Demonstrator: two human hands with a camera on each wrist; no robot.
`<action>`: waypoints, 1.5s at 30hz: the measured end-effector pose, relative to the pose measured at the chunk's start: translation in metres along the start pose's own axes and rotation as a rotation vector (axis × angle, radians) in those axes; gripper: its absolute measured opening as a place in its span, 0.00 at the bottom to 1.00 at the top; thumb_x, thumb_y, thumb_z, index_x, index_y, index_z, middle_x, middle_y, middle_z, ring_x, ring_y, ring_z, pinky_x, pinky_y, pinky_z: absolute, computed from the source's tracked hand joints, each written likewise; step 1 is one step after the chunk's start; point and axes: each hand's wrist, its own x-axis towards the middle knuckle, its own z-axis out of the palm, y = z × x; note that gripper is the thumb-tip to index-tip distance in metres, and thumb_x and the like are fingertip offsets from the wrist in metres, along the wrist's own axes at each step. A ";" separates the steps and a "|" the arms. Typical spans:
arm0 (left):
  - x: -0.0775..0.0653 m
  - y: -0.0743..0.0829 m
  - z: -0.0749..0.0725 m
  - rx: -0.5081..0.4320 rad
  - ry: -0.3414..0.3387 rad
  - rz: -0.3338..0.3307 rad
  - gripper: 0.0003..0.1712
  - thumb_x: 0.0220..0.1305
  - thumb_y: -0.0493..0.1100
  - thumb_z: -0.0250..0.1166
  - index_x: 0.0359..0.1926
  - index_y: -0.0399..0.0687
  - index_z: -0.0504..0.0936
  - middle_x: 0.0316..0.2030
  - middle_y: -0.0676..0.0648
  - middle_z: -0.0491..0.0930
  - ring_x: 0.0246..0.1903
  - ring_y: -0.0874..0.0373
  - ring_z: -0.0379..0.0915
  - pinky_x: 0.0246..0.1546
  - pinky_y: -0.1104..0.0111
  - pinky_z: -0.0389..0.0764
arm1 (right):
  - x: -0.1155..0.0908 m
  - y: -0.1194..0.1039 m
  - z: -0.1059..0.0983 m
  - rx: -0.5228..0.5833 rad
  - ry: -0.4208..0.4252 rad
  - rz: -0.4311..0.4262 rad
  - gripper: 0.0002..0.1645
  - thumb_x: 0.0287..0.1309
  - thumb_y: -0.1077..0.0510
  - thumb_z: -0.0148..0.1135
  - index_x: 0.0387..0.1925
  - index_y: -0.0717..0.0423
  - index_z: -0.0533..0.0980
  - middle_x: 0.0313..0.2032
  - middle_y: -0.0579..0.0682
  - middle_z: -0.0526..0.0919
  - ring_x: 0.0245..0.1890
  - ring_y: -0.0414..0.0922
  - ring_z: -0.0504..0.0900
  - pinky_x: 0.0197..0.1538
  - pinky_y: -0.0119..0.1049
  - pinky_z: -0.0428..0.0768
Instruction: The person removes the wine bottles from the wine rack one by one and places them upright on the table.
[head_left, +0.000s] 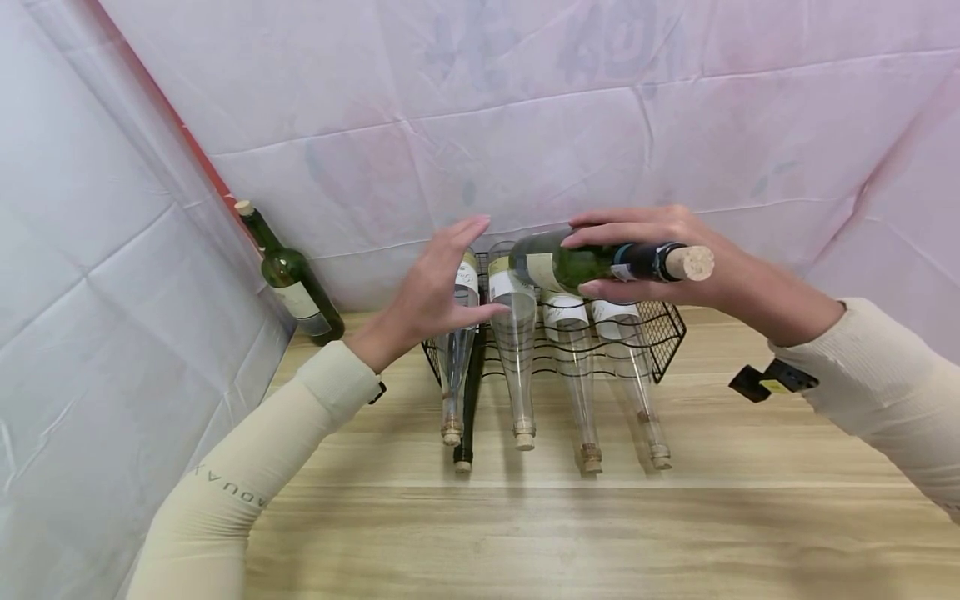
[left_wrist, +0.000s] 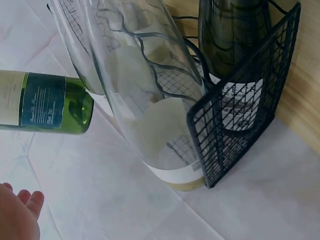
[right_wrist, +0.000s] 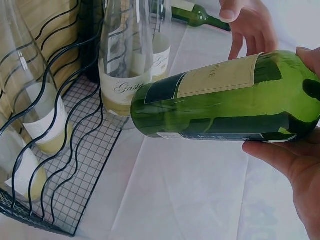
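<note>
My right hand (head_left: pixel 678 227) grips a green wine bottle (head_left: pixel 581 265) by its shoulder and neck, fingers along one side and thumb along the other. The bottle is tilted, its cork toward me and its base over the wire rack (head_left: pixel 670 340). In the right wrist view its cream label (right_wrist: pixel 217 77) shows, and its base overlaps a clear bottle (right_wrist: pixel 125 87). My left hand (head_left: pixel 423 287) holds nothing; its fingers and thumb are spread over the rack's left part, above the leftmost clear bottle (head_left: pixel 456 367). A dark bottle (head_left: pixel 464 442) lies low in the rack, partly hidden.
Several corked clear bottles lie in the black rack, necks toward me over the wooden table (head_left: pixel 525 533). Another corked green bottle (head_left: pixel 296 283) stands at the back left by the white sheet wall (head_left: pixel 360 167). More sheeting hangs along the left side.
</note>
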 end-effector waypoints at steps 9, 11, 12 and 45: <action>0.006 0.007 0.000 -0.018 -0.044 0.002 0.62 0.39 0.57 0.78 0.68 0.31 0.55 0.67 0.36 0.60 0.67 0.49 0.51 0.69 0.58 0.54 | 0.005 -0.002 0.005 0.026 0.044 -0.053 0.32 0.32 0.65 0.74 0.48 0.58 0.79 0.51 0.60 0.80 0.44 0.51 0.82 0.43 0.22 0.78; 0.008 0.008 0.000 -0.012 -0.066 0.013 0.62 0.41 0.59 0.77 0.68 0.32 0.54 0.67 0.37 0.59 0.67 0.50 0.51 0.69 0.58 0.54 | 0.006 -0.002 0.005 0.035 0.045 -0.057 0.32 0.32 0.65 0.74 0.48 0.58 0.79 0.51 0.61 0.80 0.44 0.52 0.81 0.44 0.22 0.78; 0.008 0.009 0.000 -0.012 -0.076 0.020 0.62 0.41 0.59 0.76 0.69 0.33 0.54 0.67 0.37 0.59 0.67 0.50 0.50 0.69 0.59 0.53 | 0.006 -0.002 0.006 0.042 0.045 -0.058 0.32 0.32 0.66 0.74 0.48 0.58 0.79 0.51 0.61 0.80 0.45 0.52 0.81 0.44 0.22 0.78; 0.020 0.023 0.007 0.013 -0.098 0.005 0.61 0.43 0.61 0.74 0.70 0.36 0.54 0.65 0.37 0.62 0.66 0.53 0.53 0.67 0.63 0.56 | 0.014 -0.002 0.027 0.053 0.022 -0.153 0.30 0.38 0.60 0.74 0.49 0.55 0.79 0.54 0.59 0.78 0.51 0.54 0.78 0.54 0.33 0.76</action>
